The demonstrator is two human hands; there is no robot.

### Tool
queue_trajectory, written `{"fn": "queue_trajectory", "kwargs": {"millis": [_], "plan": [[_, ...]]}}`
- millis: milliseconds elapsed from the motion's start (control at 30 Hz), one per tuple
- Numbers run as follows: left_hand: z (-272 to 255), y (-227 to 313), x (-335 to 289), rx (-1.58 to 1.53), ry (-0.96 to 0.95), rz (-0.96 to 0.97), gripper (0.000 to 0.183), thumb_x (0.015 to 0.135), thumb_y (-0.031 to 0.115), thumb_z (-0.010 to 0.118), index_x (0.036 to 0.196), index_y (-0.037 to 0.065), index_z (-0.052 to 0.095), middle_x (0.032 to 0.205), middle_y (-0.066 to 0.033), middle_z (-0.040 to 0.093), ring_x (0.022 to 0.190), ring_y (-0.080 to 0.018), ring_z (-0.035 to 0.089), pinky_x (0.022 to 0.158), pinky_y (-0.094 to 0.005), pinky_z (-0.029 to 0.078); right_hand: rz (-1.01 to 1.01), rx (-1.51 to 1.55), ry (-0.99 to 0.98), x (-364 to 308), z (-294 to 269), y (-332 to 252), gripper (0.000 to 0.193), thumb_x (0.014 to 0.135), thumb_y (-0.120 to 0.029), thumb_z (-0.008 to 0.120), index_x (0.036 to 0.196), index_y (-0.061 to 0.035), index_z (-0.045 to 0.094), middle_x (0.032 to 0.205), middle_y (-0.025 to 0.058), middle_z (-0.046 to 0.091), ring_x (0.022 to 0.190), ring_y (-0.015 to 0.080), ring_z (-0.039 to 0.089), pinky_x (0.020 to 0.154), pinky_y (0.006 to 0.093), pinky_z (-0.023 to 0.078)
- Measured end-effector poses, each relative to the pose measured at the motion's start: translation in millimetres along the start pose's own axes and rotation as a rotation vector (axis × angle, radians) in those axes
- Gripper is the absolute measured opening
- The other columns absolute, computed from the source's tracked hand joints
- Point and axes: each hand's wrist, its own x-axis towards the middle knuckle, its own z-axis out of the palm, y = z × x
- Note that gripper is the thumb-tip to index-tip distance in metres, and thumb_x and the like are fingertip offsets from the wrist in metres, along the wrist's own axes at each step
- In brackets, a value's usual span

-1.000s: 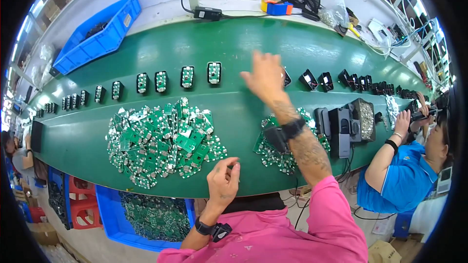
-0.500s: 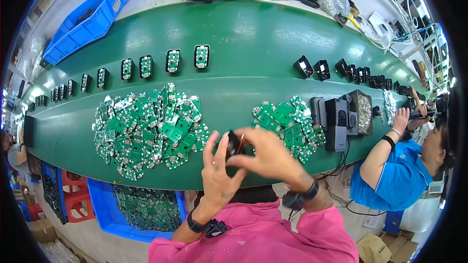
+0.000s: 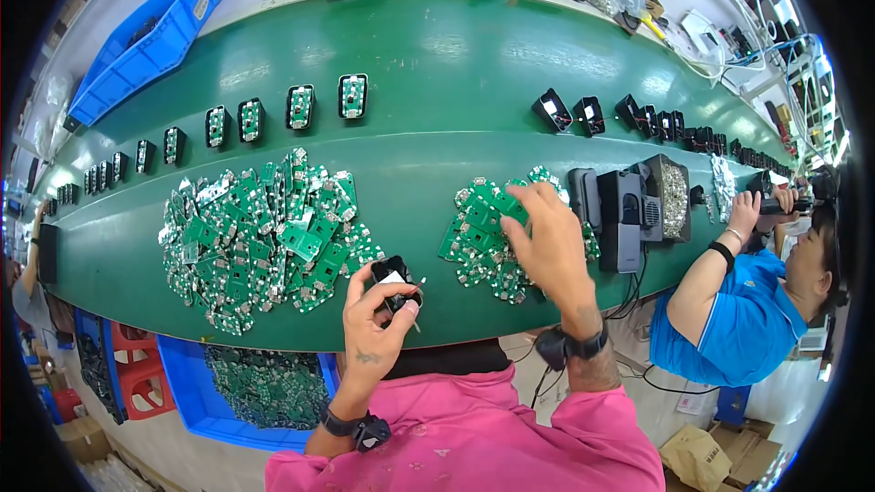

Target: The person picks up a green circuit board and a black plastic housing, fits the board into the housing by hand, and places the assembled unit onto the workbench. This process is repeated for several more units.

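Observation:
My left hand [image 3: 378,314] holds a small black plastic housing [image 3: 395,275] just above the near edge of the green conveyor belt [image 3: 437,46]. My right hand [image 3: 545,239] rests fingers-down on the smaller pile of green circuit boards [image 3: 483,228], touching the boards; whether it grips one I cannot tell. A much larger heap of green circuit boards [image 3: 260,232] lies to the left of my left hand.
A row of black housings with boards [image 3: 301,105] runs along the belt's middle, with more black housings [image 3: 565,112] to the right. Black devices [image 3: 624,219] stand beside the small pile. A blue bin [image 3: 146,41] sits far left. A person in blue [image 3: 738,310] works at right.
My right hand came back from the far row, met my left hand at the black housing, then moved right onto the small pile. The left hand keeps the housing.

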Motion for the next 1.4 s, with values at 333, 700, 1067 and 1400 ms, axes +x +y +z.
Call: {"fn": "queue_trajectory", "kwargs": {"millis": [333,700,1067,1400], "plan": [[8.3,-1.0,-1.0,-0.204,-0.047,-0.047,0.011,0.094,0.006,0.065,0.097,-0.003,0.069,0.125,-0.0105,0.049,0.092,-0.0106,0.061,0.074,-0.0234,0.052,0.184,0.215,-0.056,21.1,1.2,30.8,0.031,0.079,-0.002,0.075,0.107,-0.0006,0.062,0.090,0.0088,0.059,0.065,0.0158,0.056,0.062,0.0306,0.048],[27.4,23.9,6.4,-0.291,-0.210,-0.121,0.014,0.096,0.009,0.062,0.093,-0.003,0.068,0.106,-0.0060,0.056,0.091,-0.0101,0.056,0.074,-0.0230,0.044,0.306,0.868,0.032,-40.9,15.1,-45.6,0.018,0.083,0.006,0.073,0.101,0.0036,0.071,0.093,0.0065,0.068,0.081,0.0116,0.065,0.068,0.0229,0.050],[19.9,21.1,8.0,-0.429,-0.085,-0.271,0.015,0.097,0.014,0.062,0.091,0.002,0.067,0.093,0.0004,0.060,0.081,-0.0058,0.056,0.068,-0.0216,0.041,0.156,0.854,0.081,-60.8,34.8,-48.8,0.021,0.080,0.007,0.075,0.100,0.0036,0.071,0.097,0.0136,0.071,0.089,0.0204,0.068,0.078,0.0294,0.053],[21.9,13.9,6.9,-0.497,-0.122,-0.262,0.028,0.094,0.011,0.063,0.121,0.006,0.060,0.098,0.0009,0.059,0.076,-0.0042,0.052,0.058,-0.0199,0.039,-0.014,0.691,0.001,-57.9,29.2,-55.3,0.030,0.073,0.012,0.073,0.099,-0.0030,0.075,0.106,0.0118,0.069,0.088,0.0206,0.067,0.076,0.0297,0.054]]}}
